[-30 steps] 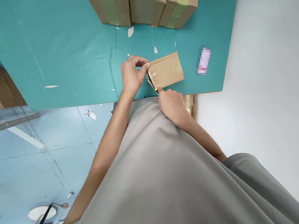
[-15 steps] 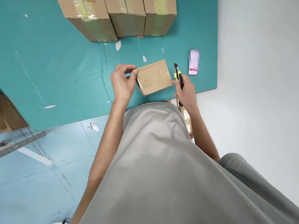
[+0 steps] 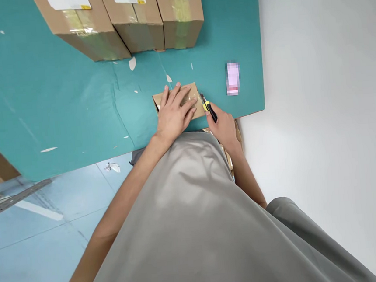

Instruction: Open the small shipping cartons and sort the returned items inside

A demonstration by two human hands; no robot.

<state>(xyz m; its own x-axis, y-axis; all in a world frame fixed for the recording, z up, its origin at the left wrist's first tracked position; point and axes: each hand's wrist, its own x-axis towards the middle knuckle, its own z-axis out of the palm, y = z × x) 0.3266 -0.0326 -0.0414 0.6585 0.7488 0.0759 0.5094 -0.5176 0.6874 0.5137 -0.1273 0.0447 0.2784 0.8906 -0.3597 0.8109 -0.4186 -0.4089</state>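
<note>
A small brown cardboard box (image 3: 199, 110) lies on the green table (image 3: 82, 102), near its front edge. My left hand (image 3: 174, 111) rests on top of the box with its fingers spread, covering much of it. At the box's left end a dark gap shows beside my fingers. My right hand (image 3: 223, 124) is wrapped round a black and yellow utility knife (image 3: 209, 108). The knife's tip is at the box's right end; whether the blade is in the cardboard I cannot tell.
Three taped cardboard boxes (image 3: 142, 31) with white labels stand side by side at the back. A phone (image 3: 233, 79) lies to the right, near the table's right edge. White scraps (image 3: 132, 64) are scattered on the table. Further cartons show below the front edge.
My left hand has gone from gripping the box's left corner to lying flat across its top. My right hand has brought the knife against the box's right end. The view has shifted slightly.
</note>
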